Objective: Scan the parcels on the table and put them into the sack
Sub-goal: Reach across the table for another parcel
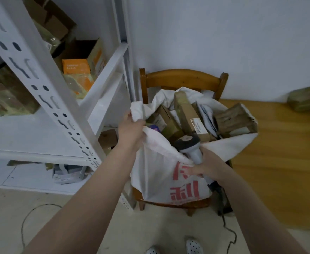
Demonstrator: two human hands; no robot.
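Observation:
A white sack (161, 173) with red characters stands on a wooden chair (183, 77). It holds several cardboard parcels (189, 114), which stick out of its open mouth. My left hand (132, 129) grips the sack's left rim. My right hand (207, 165) holds a grey barcode scanner (190, 145) by its handle and presses against the sack's front rim. The scanner's head points into the sack. One wrapped parcel (308, 98) lies on the wooden table (282, 153) at the far right.
A white metal shelf rack (46, 99) with boxes and an orange carton (76, 66) stands to the left, close to the chair. The scanner's black cable (227, 230) trails over the floor. My shoes (194, 246) show at the bottom.

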